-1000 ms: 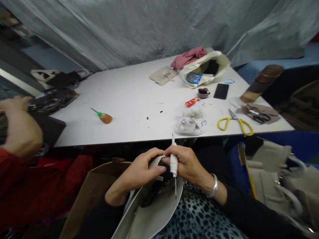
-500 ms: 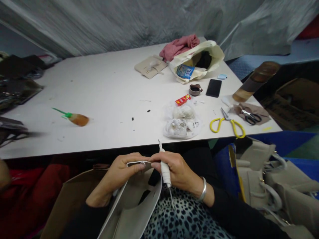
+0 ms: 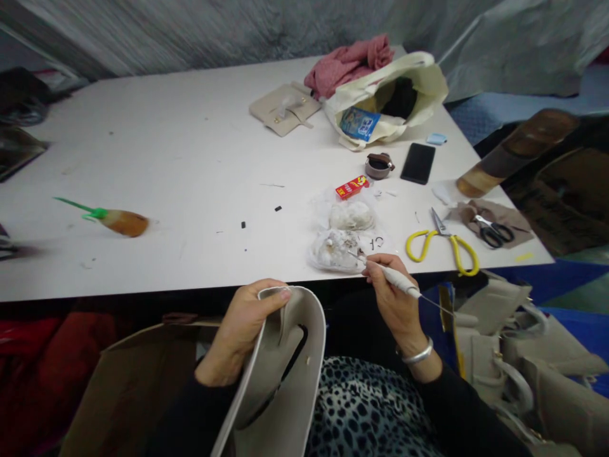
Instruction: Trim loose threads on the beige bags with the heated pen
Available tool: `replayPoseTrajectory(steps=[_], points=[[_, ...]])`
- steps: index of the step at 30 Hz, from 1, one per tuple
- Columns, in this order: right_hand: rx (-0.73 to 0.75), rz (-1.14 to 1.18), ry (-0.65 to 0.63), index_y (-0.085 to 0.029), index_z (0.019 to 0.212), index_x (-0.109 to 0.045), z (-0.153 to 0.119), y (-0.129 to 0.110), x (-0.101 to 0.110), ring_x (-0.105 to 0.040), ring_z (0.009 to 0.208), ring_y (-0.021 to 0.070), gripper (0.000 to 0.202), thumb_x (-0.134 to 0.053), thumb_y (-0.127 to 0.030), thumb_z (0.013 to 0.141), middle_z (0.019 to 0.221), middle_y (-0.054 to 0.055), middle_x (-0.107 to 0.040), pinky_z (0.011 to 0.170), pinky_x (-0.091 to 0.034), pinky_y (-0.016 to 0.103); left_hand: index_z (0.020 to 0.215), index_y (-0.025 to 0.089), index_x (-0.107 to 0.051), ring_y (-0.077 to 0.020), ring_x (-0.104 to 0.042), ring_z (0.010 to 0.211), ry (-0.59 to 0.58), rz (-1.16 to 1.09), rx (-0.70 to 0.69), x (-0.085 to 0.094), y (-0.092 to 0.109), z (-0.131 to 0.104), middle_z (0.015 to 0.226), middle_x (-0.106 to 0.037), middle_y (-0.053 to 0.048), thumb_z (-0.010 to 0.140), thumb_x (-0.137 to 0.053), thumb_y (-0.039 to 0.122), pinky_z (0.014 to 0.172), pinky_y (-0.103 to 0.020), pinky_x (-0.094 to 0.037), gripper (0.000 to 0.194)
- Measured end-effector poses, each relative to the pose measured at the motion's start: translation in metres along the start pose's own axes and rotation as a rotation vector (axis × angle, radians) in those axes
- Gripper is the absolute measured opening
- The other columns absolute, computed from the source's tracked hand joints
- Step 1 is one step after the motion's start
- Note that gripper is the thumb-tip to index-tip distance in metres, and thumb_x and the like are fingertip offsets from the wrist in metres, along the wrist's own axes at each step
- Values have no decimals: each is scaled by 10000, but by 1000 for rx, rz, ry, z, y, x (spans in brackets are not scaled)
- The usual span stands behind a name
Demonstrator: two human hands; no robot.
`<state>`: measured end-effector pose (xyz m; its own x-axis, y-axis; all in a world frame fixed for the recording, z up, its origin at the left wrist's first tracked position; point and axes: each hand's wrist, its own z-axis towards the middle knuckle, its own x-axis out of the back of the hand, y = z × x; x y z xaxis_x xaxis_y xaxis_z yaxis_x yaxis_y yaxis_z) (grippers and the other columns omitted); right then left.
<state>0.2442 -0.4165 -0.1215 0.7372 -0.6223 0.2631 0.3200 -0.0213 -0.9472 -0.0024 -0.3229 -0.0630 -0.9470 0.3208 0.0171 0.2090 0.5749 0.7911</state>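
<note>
My left hand (image 3: 250, 324) pinches the upper edge of a beige bag piece (image 3: 307, 381), thumb on the inside. The piece is bent into a curve and shows a long dark slit and a small gold-coloured stud. My right hand (image 3: 397, 304) is closed round a slim awl (image 3: 398, 279) with a white wrapped handle. One thin metal end points left at a plastic bag of white fluffy material (image 3: 335, 247); another thin rod sticks out at the back. Whether the tip touches the bag I cannot tell.
On the white table (image 3: 181, 190) are yellow-handled scissors (image 3: 442, 241), black-handled scissors (image 3: 495, 231), a phone (image 3: 419, 163), a red box (image 3: 352, 188), a glue bottle (image 3: 124, 222) and a cloth bag (image 3: 385, 108). Beige handbags (image 3: 547, 355) lie at right.
My right hand has left the bag piece's edge and moved right and up with the awl, to the plastic bag. My left hand still holds the bag piece, now turned more open.
</note>
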Motion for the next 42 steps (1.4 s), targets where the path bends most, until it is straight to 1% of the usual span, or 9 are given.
replayPoseTrajectory(steps=[3, 8, 18, 27, 35, 37, 39, 40, 42], points=[[105, -76, 24, -220, 1036, -741, 1, 4, -1, -731, 856, 194, 158, -680, -365, 1036, 945, 30, -768, 815, -569, 338, 844, 154, -756, -156, -576, 606, -8, 92, -65, -21, -17, 5, 698, -682, -26, 695, -886, 448, 578, -259, -439, 354], [220, -160, 24, -212, 1055, -742, 2, 5, -1, -741, 900, 191, 110, -668, -292, 1047, 976, 36, -778, 846, -573, 327, 798, 159, -746, -140, -532, 616, -54, 220, -130, -32, -26, 11, 673, -647, -8, 748, -821, 410, 592, -255, -406, 267], [216, -205, -36, -224, 1055, -728, 6, 6, -1, -737, 887, 197, 107, -649, -295, 1059, 963, 34, -773, 822, -565, 325, 789, 160, -743, -154, -537, 621, -126, 235, -89, -40, -21, 16, 683, -657, -15, 734, -820, 408, 608, -269, -414, 266], [398, -446, -96, -214, 1068, -720, 8, 2, -4, -722, 867, 229, 157, -628, -341, 1081, 960, 75, -775, 801, -525, 356, 815, 162, -739, -144, -533, 607, -154, 188, -53, -37, -20, 17, 682, -650, 0, 728, -827, 404, 601, -262, -411, 272], [425, -406, -107, -210, 1089, -724, 7, 2, -2, -722, 880, 234, 153, -672, -350, 1059, 967, 76, -773, 807, -538, 365, 788, 151, -741, -148, -533, 604, -184, 198, -49, -38, -21, 14, 659, -646, -8, 695, -816, 381, 603, -271, -397, 259], [412, -344, -59, -224, 1081, -731, 5, 1, 0, -723, 900, 241, 144, -693, -359, 1045, 976, 75, -776, 827, -554, 381, 784, 152, -751, -152, -537, 610, -182, 219, -57, -38, -21, 14, 664, -655, -15, 700, -813, 380, 609, -277, -396, 251], [333, -239, 2, -237, 1052, -738, 1, -1, 1, -724, 891, 238, 144, -697, -374, 1039, 961, 68, -774, 835, -574, 393, 780, 155, -756, -156, -543, 616, -185, 230, -55, -38, -21, 13, 668, -662, -18, 703, -813, 382, 615, -281, -398, 246], [263, -160, 3, -241, 1036, -739, -2, -3, 1, -726, 856, 230, 154, -690, -386, 1041, 927, 58, -770, 813, -588, 388, 780, 158, -757, -159, -546, 620, -190, 232, -51, -38, -20, 13, 670, -665, -19, 706, -813, 382, 617, -282, -399, 243], [91, 39, -74, -242, 1001, -737, -8, -7, -1, -726, 748, 204, 203, -660, -422, 1053, 829, 30, -757, 721, -611, 351, 783, 161, -759, -159, -545, 620, -197, 232, -43, -39, -20, 12, 667, -666, -17, 705, -812, 380, 615, -283, -396, 238]])
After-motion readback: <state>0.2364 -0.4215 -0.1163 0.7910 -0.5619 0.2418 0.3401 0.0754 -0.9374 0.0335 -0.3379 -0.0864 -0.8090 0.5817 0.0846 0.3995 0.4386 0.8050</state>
